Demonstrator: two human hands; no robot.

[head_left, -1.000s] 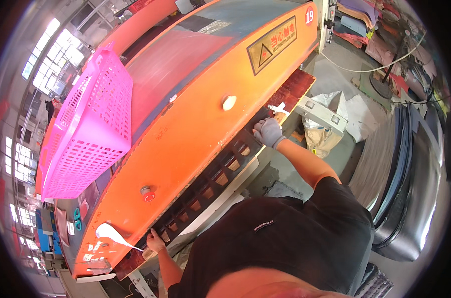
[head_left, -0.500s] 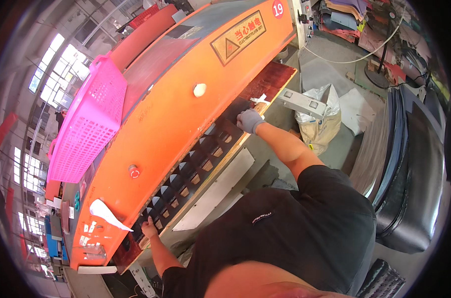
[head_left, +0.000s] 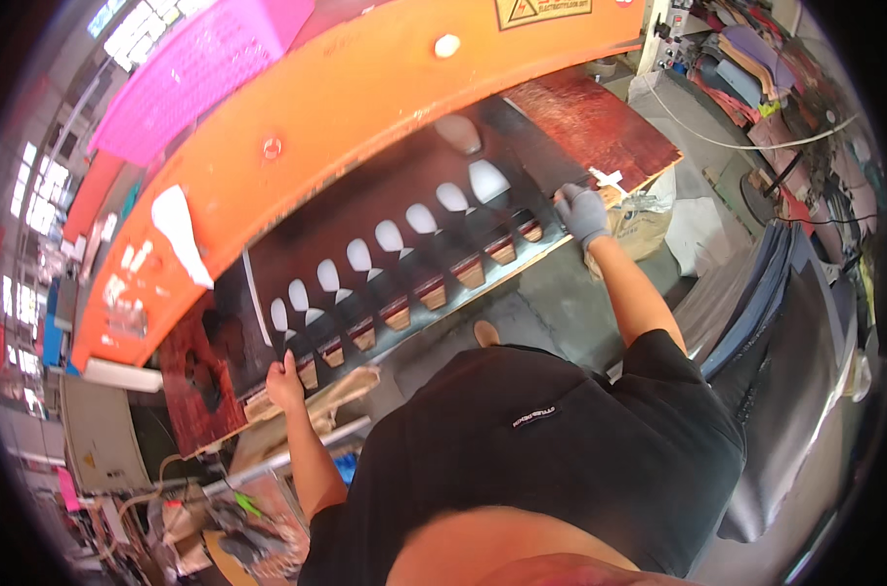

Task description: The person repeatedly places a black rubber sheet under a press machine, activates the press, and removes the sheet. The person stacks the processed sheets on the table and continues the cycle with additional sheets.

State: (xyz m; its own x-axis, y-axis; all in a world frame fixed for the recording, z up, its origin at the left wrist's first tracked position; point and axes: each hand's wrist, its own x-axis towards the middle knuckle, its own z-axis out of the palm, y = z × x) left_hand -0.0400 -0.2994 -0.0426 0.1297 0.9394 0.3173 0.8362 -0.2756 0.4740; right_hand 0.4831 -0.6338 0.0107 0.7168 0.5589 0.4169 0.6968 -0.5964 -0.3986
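Pinching opposite ends, the bare left hand and grey-gloved right hand hold the black cut-out sheet along the red-brown wooden bench's front edge. Probably light, floppy; grip uncut ends.

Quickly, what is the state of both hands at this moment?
Left hand: closed, holding the dark sheet with cut-outs near its left end.
Right hand, gloved: closed, holding the same sheet at its right end.
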